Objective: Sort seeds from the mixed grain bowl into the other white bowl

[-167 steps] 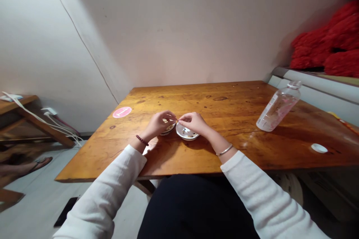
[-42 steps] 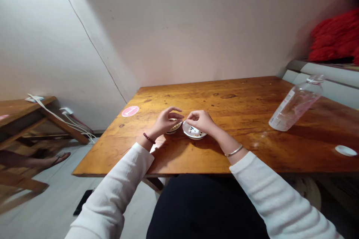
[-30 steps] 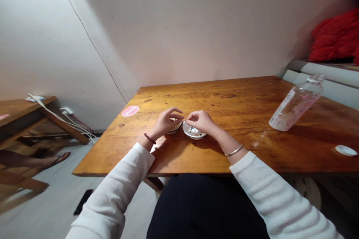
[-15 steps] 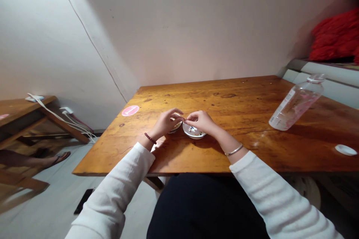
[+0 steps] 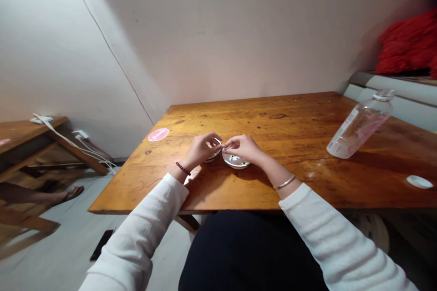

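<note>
My left hand point(image 5: 204, 150) is closed in a pinch above a small bowl point(image 5: 212, 159), whose contents it partly covers. Its fingertips meet those of my right hand point(image 5: 244, 146), also pinched, over the gap between this bowl and a second one. Whatever lies between the fingertips is too small to make out. The second white bowl point(image 5: 236, 165) sits under my right hand, with small dark and coloured spots inside; whether these are a pattern or loose bits I cannot tell. Both bowls rest on the wooden table point(image 5: 218, 191).
A clear plastic bottle point(image 5: 358, 127) with a pink label stands on the right, near a white lid point(image 5: 419, 182). A pink round sticker point(image 5: 158, 135) marks the table's left side. Beyond lie white cables point(image 5: 85, 144), another person's sandalled foot point(image 5: 71, 193) and a dark flat object point(image 5: 101, 245) on the floor.
My fingertips have shifted slightly while staying together over the bowls. The bowls, bottle and lid rest as before.
</note>
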`<action>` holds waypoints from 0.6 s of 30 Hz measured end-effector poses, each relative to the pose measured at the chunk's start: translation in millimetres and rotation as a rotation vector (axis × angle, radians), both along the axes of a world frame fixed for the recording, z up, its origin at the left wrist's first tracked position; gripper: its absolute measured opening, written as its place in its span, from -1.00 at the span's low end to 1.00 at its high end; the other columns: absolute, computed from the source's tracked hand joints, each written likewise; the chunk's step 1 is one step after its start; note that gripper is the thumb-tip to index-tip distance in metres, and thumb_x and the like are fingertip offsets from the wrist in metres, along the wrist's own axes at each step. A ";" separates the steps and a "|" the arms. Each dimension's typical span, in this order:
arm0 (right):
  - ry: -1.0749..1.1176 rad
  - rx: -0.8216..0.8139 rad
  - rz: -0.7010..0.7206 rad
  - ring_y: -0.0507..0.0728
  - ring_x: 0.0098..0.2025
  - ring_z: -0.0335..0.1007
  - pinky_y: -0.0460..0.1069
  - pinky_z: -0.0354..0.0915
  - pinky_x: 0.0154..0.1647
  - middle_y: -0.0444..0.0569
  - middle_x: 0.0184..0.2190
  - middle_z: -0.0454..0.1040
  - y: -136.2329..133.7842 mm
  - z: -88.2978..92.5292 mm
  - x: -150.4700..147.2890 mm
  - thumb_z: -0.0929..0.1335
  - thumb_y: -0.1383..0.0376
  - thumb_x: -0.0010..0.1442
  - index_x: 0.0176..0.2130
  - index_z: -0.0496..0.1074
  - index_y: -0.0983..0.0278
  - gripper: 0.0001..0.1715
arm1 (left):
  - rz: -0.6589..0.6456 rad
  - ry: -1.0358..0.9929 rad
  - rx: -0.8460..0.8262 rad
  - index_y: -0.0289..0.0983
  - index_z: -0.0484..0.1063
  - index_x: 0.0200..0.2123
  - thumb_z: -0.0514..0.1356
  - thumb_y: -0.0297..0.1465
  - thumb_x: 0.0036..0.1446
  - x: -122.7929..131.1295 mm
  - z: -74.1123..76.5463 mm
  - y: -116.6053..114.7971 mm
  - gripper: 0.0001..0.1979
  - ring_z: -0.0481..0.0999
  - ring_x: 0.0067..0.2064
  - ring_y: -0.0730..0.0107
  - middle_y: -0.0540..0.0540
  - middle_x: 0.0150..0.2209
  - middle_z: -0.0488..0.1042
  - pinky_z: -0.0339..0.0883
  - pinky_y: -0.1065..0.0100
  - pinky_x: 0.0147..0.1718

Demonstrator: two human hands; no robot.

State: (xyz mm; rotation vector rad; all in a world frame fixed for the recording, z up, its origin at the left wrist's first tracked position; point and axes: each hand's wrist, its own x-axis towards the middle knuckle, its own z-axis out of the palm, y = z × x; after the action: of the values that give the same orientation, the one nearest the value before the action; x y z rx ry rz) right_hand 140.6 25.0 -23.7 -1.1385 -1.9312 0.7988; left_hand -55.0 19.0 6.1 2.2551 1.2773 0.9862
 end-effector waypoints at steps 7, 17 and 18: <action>0.061 -0.025 0.043 0.13 -0.26 0.52 -0.09 0.35 -0.29 -0.02 -0.35 0.60 0.6 -3.2 -0.9 0.43 0.10 0.04 -0.30 0.58 0.24 -0.70 | -0.011 -0.023 0.009 -0.25 0.48 -0.28 0.27 -0.12 0.02 2.4 3.3 -2.8 -0.68 0.52 -0.38 0.41 -0.04 -0.43 0.57 0.31 0.44 -0.40; 0.031 0.012 0.068 0.11 -0.26 0.52 -0.08 0.35 -0.24 -0.03 -0.34 0.60 -1.9 1.8 0.7 0.39 0.11 0.10 -0.31 0.59 0.24 -0.72 | -0.016 -0.011 0.037 -0.25 0.47 -0.27 0.25 -0.13 0.05 1.2 0.7 -1.2 -0.69 0.48 -0.41 0.46 -0.02 -0.43 0.55 0.29 0.46 -0.41; 0.025 0.012 0.069 0.11 -0.27 0.52 -0.08 0.35 -0.24 -0.03 -0.34 0.60 -1.7 1.6 0.7 0.39 0.11 0.10 -0.31 0.58 0.24 -0.72 | -0.017 -0.011 0.036 -0.25 0.47 -0.26 0.25 -0.13 0.06 1.3 1.0 -1.5 -0.69 0.48 -0.40 0.46 -0.02 -0.43 0.55 0.28 0.46 -0.41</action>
State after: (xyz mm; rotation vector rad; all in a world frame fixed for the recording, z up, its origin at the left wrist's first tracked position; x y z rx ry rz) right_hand 141.2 23.3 -22.1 -1.0551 -1.9613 0.8328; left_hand -53.7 17.6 7.1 2.2803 1.2429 1.0214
